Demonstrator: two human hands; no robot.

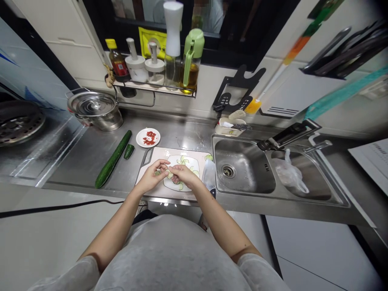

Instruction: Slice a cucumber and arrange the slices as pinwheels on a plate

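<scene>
Over a white plate [195, 163], my left hand [153, 176] and my right hand [183, 176] meet, fingertips pinched around a pale cucumber slice [169, 174]. Fingers hide part of it. Thin cucumber slices [182, 159] lie in a curved arrangement on the plate. Under the plate is a light cutting board [159, 152] with a grey handle. A knife [209, 173] rests at the board's right edge, partly behind my right forearm. A cucumber end [208, 157] sits near its blade.
Left of the board lie a long cucumber [113, 159] and a short cucumber piece [129, 151]. Behind them stands a small plate [138, 138] of red bits. A steel pot [110, 119] is back left, a double sink [245, 188] right, and a bottle rack [154, 89] above.
</scene>
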